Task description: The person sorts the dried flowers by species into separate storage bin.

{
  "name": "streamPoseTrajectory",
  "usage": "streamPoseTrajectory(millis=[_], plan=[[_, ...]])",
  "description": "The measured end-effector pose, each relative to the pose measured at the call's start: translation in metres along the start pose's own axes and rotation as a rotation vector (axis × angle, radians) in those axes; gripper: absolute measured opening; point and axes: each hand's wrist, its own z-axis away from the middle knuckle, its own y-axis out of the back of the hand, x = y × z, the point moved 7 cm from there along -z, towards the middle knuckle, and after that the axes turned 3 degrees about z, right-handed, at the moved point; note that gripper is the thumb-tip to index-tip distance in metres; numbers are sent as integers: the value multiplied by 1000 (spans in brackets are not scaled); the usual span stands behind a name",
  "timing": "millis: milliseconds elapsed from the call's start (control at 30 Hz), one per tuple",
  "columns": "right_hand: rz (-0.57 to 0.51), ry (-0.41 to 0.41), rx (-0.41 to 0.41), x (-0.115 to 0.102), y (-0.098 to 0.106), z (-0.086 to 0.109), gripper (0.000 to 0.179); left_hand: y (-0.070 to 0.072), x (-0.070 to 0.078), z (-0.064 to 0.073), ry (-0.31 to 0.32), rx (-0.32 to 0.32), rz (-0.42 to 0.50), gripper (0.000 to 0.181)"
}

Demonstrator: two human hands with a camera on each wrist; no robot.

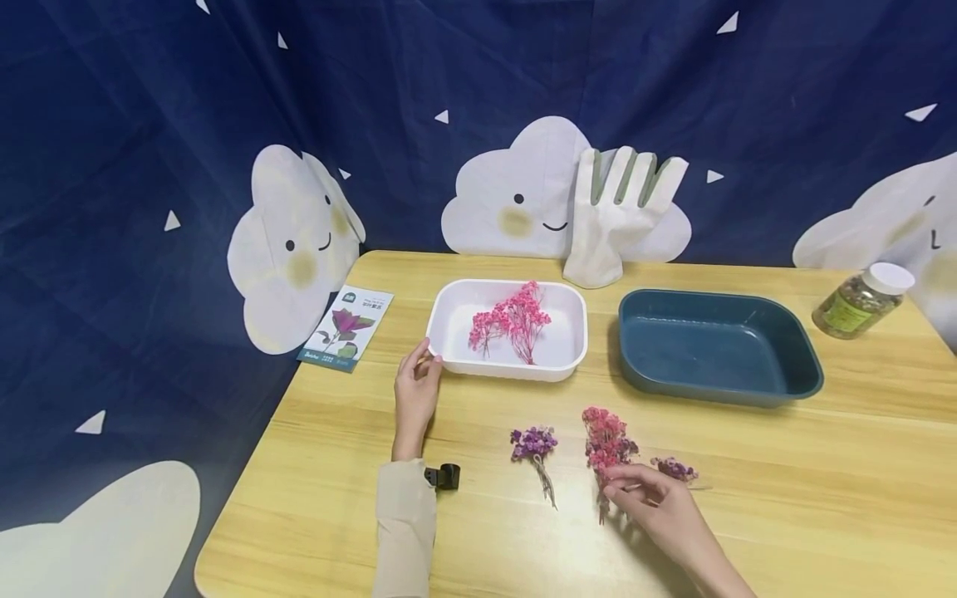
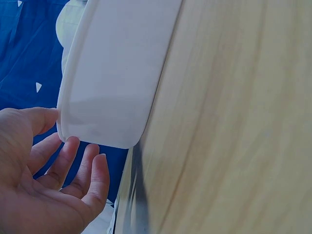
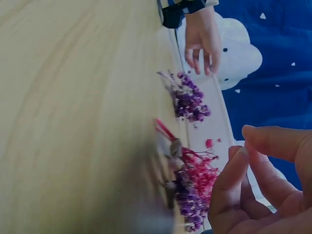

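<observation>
In the head view my left hand [image 1: 416, 397] holds the near left corner of a white plastic basin [image 1: 508, 371], thumb at the rim and fingertips on the wall. Sprigs of pink dried flowers [image 1: 516, 320] lie in that basin. My right hand [image 1: 658, 507] is over a bunch of pink dried flowers [image 1: 604, 436], its fingertips near the stems. In the right wrist view, thumb and index finger sit close together with nothing visible between them. Purple dried flowers [image 3: 190, 202] lie beside the pink bunch. One tied purple bunch [image 1: 534, 443] lies to the left, another [image 1: 674, 469] behind the right hand.
A dark teal basin [image 1: 718, 386] stands right of the white one. At the far right is a jar [image 1: 860, 303] with a white lid. White work glove [image 1: 609, 224] leans on the curtain behind; a seed packet [image 1: 347, 328] lies at the left table edge.
</observation>
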Motion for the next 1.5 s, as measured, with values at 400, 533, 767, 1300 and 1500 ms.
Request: streamPoseTrajectory(millis=[400, 533, 767, 1300, 1500], plan=[[111, 3, -36, 6, -7, -9, 28, 0, -2, -1, -6, -4, -10, 44], [161, -9, 7, 6, -7, -12, 24, 0, -1, 0, -6, -6, -15, 44], [257, 20, 59, 2, -6, -13, 24, 0, 0, 1, -11, -2, -16, 44], [478, 107, 121, -11, -11, -11, 23, 0, 1, -1, -16, 6, -37, 44], [471, 108, 129, -11, -12, -12, 20, 0, -1, -2, -5, 3, -28, 44]])
